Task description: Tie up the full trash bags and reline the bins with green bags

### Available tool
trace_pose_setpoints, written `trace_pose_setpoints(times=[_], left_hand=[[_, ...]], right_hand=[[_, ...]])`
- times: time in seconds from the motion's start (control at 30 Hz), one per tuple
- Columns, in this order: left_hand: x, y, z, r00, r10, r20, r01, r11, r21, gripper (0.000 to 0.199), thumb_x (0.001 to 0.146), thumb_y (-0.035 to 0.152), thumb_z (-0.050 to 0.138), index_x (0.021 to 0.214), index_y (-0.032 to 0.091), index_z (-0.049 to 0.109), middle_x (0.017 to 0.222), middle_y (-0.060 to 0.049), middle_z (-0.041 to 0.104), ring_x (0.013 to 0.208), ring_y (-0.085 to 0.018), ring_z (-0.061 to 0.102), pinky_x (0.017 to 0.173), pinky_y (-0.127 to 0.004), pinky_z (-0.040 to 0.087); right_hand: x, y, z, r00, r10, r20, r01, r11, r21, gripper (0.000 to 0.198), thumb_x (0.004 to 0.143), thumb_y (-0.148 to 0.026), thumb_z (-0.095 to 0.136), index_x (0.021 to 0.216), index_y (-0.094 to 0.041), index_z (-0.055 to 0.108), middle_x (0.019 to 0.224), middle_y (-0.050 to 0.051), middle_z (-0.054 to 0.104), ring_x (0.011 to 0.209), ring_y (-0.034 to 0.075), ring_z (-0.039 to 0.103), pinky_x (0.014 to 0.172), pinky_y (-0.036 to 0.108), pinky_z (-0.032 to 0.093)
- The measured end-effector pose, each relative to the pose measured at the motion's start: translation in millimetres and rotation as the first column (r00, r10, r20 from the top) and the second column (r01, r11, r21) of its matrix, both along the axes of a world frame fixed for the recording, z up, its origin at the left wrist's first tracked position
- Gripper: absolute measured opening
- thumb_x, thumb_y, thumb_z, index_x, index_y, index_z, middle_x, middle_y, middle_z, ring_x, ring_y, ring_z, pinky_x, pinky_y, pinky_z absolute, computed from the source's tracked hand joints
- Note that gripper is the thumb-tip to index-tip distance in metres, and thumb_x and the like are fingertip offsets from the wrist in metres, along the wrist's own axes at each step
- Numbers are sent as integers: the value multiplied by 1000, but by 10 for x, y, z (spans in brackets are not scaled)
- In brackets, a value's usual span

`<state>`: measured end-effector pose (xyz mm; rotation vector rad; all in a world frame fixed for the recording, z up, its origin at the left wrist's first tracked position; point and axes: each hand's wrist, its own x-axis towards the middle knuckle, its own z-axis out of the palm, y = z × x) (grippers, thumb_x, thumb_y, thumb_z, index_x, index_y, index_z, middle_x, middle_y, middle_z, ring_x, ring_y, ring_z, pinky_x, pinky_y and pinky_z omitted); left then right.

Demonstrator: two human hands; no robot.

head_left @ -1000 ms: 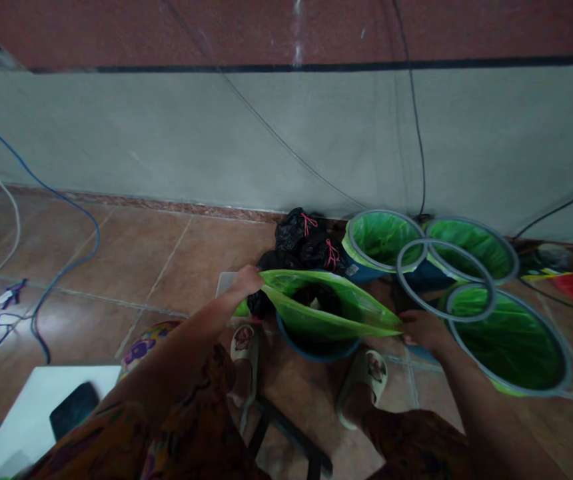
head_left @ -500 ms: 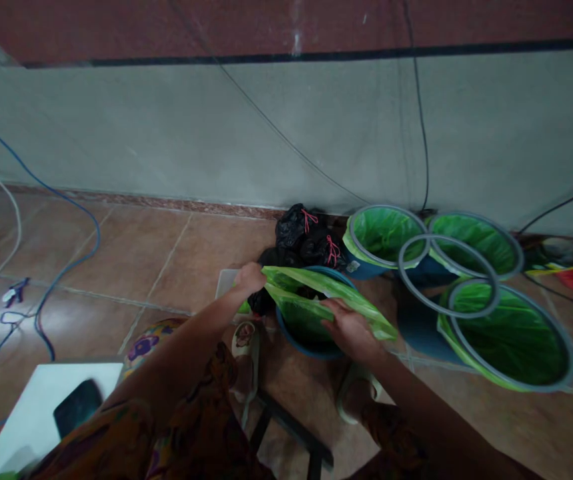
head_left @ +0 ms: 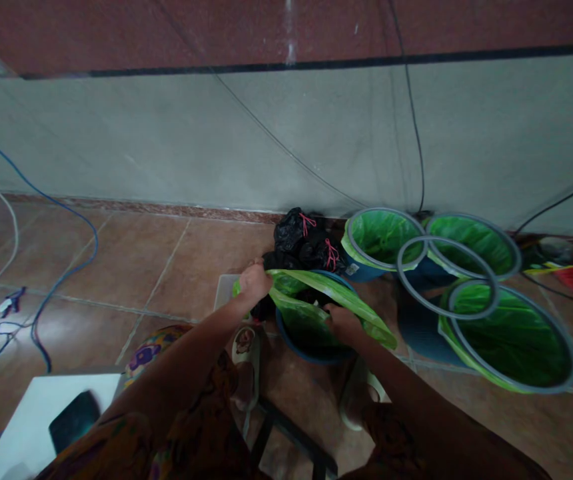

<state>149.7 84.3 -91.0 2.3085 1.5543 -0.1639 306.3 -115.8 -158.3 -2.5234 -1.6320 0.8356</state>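
Observation:
A green bin liner (head_left: 336, 283) is stretched across the top of a blue bin (head_left: 300, 345) between my feet, its mouth partly spread. My left hand (head_left: 255, 281) is closed on the liner's left corner, beside the bin rim. At the near edge of the liner's mouth, my right hand (head_left: 345, 325) grips the plastic, its fingertips partly hidden by the film. Dark contents show inside the opening, too dim to name. Just behind the bin lie black tied bags (head_left: 296, 230) with pink strings.
To the right stand three bins lined in green, the nearest being a large bin (head_left: 516, 333). A loose grey ring (head_left: 406, 280) lies across their rims. At lower left, a phone (head_left: 74, 420) rests on a white surface (head_left: 21, 427). A blue cable (head_left: 74, 267) crosses the floor.
My right hand has shifted slightly, its fingers now further into the liner's mouth, and the near edge is pulled a little wider. My left hand keeps its hold. The view has tilted slightly.

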Motion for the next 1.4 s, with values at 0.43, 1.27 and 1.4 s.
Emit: trace_pose_setpoints(times=[0.43,1.27,1.4], left_hand=[[97,-875,-322,605,-788,119,794,584,-171,24,87,26,53,106,15,65,105,-11,70,104,-26,65,94,-38,47],[239,-803,-334,640,-742,202,743,530,-410,25,84,17,48,97,20,69,104,-5,72,99,-21,66,81,-27,51],[196,-836,-344,622,-756,204,761,522,-385,29,78,19,56,104,23,68,109,-3,72,102,-21,65,83,-28,51]], right_hand=[[-53,-66,224,940,-58,-337,121,979,167,26,87,-32,48,81,-20,70,76,2,71,72,16,62,68,25,42],[149,257,-212,874,-38,485,-45,986,158,41,93,-17,34,127,-12,57,126,19,56,107,30,47,87,44,32],[113,218,-225,848,-30,530,-44,991,126,44,93,-13,33,132,-13,53,131,19,53,106,30,49,85,45,33]])
